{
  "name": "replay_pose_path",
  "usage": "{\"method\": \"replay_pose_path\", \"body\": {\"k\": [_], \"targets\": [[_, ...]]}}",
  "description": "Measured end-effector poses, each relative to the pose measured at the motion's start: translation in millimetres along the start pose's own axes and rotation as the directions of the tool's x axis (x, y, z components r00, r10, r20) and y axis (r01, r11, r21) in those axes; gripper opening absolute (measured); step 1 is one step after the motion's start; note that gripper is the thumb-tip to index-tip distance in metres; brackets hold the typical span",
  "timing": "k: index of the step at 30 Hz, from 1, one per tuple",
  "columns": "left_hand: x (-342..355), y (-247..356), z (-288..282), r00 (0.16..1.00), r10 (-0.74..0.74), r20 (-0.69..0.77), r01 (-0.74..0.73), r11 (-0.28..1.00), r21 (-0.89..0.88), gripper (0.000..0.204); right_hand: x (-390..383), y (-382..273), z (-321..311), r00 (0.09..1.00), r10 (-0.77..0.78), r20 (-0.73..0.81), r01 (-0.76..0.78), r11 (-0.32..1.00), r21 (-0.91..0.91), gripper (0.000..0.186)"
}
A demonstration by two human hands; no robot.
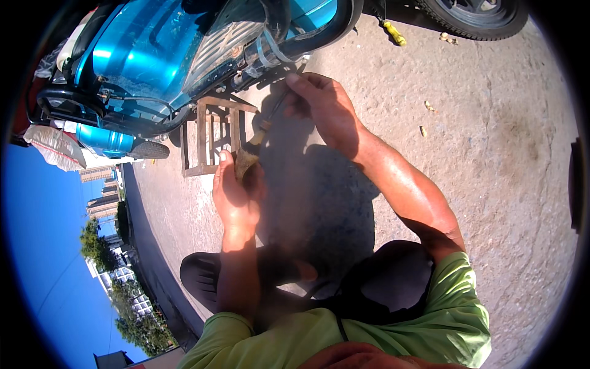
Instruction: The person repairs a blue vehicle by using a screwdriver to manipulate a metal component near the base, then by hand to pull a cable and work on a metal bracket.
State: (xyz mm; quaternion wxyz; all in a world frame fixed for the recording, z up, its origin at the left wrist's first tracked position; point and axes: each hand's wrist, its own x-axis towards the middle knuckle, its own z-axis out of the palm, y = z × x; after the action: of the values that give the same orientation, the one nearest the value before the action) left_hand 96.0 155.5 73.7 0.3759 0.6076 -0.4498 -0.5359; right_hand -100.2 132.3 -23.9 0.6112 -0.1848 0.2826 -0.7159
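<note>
Two bare hands over rough, sunlit concrete ground (467, 141), outdoors, with blue sky (46, 209) toward nine o'clock.

A glossy blue vehicle (144, 58) with curved black tubing fills eleven o'clock; a ridged rubber tyre (482, 32) sits between one and two. At ten o'clock stands a brown, squared frame (201, 136) with slats. Near the middle, toward one o'clock, the right hand (329, 114) is pinched at the thin dark shaft of a tool (249, 155); whether it grips, I cannot tell. The left hand (236, 194), near nine, curls round the tool's scuffed yellowish handle.
</note>
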Motion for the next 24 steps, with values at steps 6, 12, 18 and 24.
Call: {"method": "replay_pose_path", "body": {"k": [6, 12, 18, 24], "targets": [[-2, -29, 7, 0.89, 0.455, 0.03, -0.456, 0.888, 0.055, 0.021, 1, 6, 1, 1.0, -0.021, -0.003, 0.021, 1.0, -0.013, 0.031], [-3, -3, -10, 0.993, 0.1, 0.069, -0.103, 0.994, 0.041, 0.03, 4, 0, -2, 1.0, -0.017, 0.0, 0.017, 1.0, -0.015, 0.031], [-9, -25, 12, 0.9, 0.434, 0.027, -0.435, 0.899, 0.046, 0.039, 4, 6, 3, 1.0, -0.022, -0.017, 0.023, 0.997, 0.068, 0.03], [-8, 0, -1, 0.981, 0.18, 0.069, -0.187, 0.977, 0.104, 0.032, 9, 9, -5, 1.0, -0.027, -0.01, 0.027, 0.998, 0.058, 0.028]]}}
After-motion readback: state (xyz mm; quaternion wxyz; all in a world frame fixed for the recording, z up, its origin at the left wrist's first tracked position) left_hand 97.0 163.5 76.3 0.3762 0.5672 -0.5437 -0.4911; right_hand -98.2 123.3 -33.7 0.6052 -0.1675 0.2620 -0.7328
